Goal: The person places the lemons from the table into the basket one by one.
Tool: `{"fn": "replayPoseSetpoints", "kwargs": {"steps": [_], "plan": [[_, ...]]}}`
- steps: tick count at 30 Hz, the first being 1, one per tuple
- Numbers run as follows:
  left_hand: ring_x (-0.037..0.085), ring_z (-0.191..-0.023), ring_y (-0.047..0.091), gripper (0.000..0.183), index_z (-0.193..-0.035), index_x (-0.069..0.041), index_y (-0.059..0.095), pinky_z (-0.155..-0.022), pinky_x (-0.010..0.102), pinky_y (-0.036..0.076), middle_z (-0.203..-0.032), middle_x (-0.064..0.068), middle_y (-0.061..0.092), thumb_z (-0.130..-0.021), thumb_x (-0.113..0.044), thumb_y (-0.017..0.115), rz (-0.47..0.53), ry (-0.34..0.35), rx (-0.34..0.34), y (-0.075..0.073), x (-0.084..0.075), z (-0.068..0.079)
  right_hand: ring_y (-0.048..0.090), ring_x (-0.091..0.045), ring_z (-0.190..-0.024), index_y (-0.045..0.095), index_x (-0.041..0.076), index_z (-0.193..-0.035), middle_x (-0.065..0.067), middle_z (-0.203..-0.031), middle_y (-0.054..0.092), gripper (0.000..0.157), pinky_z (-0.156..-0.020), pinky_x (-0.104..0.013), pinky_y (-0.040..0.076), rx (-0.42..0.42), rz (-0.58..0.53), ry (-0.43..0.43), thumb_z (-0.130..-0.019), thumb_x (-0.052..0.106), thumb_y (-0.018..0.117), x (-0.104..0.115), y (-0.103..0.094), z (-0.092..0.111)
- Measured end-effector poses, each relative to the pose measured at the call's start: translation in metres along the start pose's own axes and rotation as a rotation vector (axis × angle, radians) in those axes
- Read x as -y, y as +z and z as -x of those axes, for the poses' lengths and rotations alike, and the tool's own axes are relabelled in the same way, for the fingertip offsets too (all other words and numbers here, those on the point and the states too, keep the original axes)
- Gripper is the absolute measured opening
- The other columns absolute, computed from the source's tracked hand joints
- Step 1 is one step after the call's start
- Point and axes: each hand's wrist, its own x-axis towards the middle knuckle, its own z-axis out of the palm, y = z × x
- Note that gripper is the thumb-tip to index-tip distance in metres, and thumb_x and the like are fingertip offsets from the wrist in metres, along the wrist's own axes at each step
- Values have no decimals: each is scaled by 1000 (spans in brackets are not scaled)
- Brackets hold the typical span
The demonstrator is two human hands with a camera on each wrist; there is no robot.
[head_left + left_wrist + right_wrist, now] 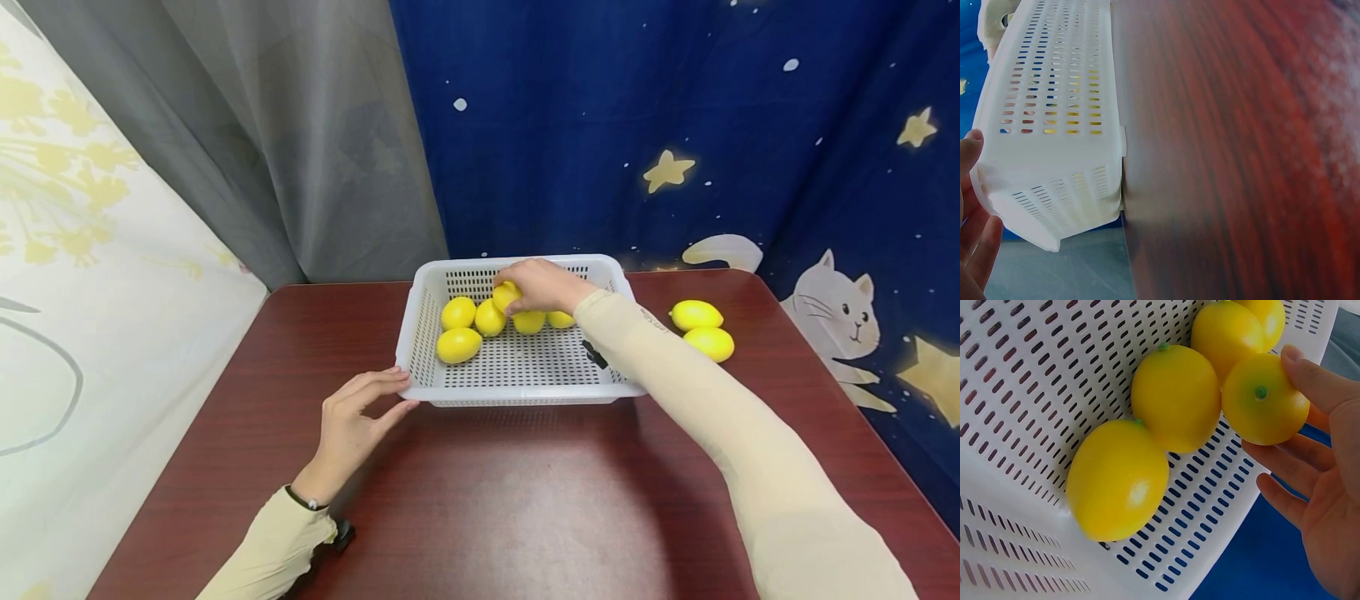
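Note:
A white perforated plastic basket (517,392) stands on the dark red table, with several yellow lemons (459,345) in it. My right hand (546,285) reaches over the basket and grips one lemon (1265,400) between thumb and fingers, above the others. In the right wrist view, that lemon's green stem end faces the camera, and other lemons (1117,481) lie in a row beside it. My left hand (354,421) holds the basket's near left corner, thumb at the front and fingers along the side. The left wrist view shows its thumb (969,150) at the rim.
Two more lemons (696,315) lie side by side on the table to the right of the basket. Behind the table hang a grey curtain (315,133) and a blue curtain (570,125) with stars. A white patterned cloth (112,275) hangs on the left.

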Motion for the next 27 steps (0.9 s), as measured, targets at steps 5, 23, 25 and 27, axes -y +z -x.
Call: {"fn": "replayPoseSetpoints", "kwargs": {"steps": [5,23,25,27], "plan": [[19,-100,71,46,-100,-11,79,-101,10,46,-102,5,77,-57,-2,93,0,-2,1,0,0,0,60,-24,-117,62,11,-132,-7,-134,65,55,-109,-42,46,26,8,3,-84,33,79,2,0,0],[19,-101,71,45,-100,-12,79,-101,9,46,-102,4,78,-57,-2,93,-5,-10,5,1,0,0,62,-23,-108,63,11,-130,-7,-129,67,54,-104,-41,48,30,12,12,-83,32,80,1,2,-1],[19,-101,71,46,-100,-12,79,-101,9,45,-102,4,77,-58,-3,93,-7,-13,7,1,0,0,62,-24,-111,63,11,-130,-7,-129,67,54,-105,-41,48,30,10,11,-83,31,80,1,2,-1],[19,-101,71,46,-101,-12,79,-101,9,45,-103,4,77,-58,-2,93,-8,-15,9,0,0,0,62,-24,-113,63,10,-130,-8,-130,66,55,-106,-42,48,33,4,13,-83,31,80,1,3,-1]]}}
